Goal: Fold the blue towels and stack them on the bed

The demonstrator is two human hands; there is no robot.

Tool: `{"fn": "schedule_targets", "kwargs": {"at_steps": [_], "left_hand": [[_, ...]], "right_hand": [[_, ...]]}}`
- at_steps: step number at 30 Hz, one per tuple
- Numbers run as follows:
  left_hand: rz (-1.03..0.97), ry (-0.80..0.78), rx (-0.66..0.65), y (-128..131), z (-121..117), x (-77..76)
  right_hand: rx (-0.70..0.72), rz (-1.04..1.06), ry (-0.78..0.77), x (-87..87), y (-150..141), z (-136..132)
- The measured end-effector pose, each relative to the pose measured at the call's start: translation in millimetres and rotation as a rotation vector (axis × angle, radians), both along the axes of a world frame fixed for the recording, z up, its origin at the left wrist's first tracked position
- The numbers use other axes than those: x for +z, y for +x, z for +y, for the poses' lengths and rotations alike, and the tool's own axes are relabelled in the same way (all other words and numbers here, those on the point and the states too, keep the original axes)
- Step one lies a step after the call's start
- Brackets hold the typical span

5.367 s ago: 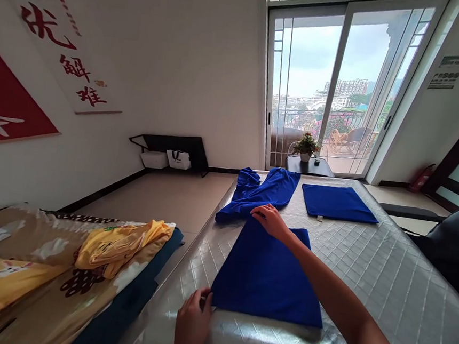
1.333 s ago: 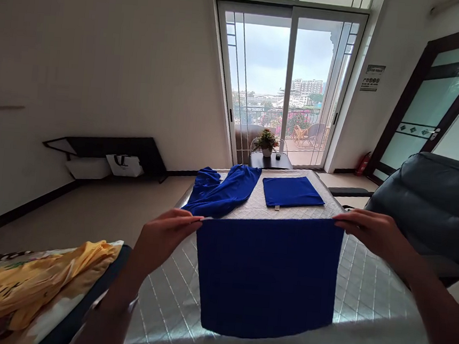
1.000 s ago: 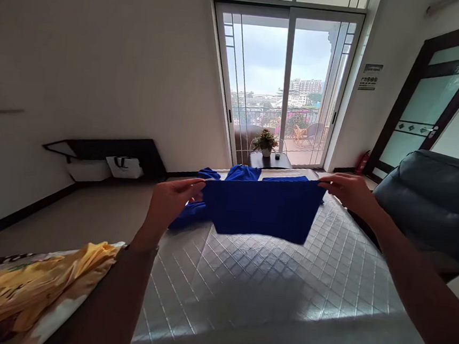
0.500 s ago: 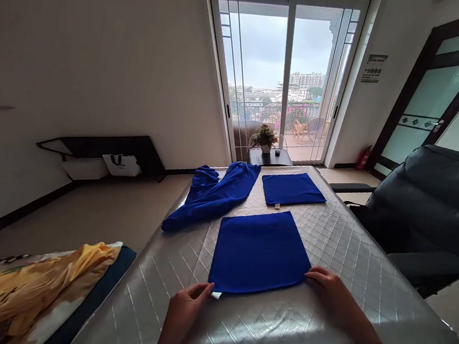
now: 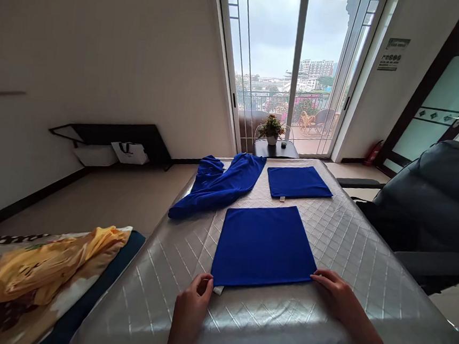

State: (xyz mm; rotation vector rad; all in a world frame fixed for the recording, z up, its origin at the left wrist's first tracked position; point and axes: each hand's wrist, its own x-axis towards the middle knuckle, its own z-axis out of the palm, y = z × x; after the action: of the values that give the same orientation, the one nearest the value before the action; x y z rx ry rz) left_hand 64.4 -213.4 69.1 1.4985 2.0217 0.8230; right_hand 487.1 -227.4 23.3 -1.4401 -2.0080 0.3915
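A blue cushion cover (image 5: 265, 247) lies flat on the silver quilted mattress cover (image 5: 264, 325), a small white tag showing at its near left corner. My left hand (image 5: 193, 302) is closed in a pinch at that corner. At the near right corner, my right hand (image 5: 334, 288) has thumb and fingertips pinched on the edge. Beyond it lies another flat blue cushion cover (image 5: 299, 182), also tagged. A bunched blue cloth (image 5: 222, 188) rests at the far left of the mattress.
Yellow cloth (image 5: 44, 271) and patterned bedding lie on a second bed at lower left. A black armchair (image 5: 435, 211) stands at the right. Past the mattress's far edge is a small table (image 5: 275, 150) with a potted plant (image 5: 272, 130), before a sliding glass door.
My view has shifted slightly, so the scene sits a little higher and further right. Both hands stay at the near corners of the cushion cover, which lies flat as before.
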Motion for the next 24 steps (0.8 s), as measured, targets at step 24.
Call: {"fn": "schedule_targets", "kwargs": {"at_steps": [24], "left_hand": [[0.428,0.059,-0.182,-2,-9,-27.0]], "right_hand": [[0.021,-0.1,-0.113,7.4,-4,-13]]}}
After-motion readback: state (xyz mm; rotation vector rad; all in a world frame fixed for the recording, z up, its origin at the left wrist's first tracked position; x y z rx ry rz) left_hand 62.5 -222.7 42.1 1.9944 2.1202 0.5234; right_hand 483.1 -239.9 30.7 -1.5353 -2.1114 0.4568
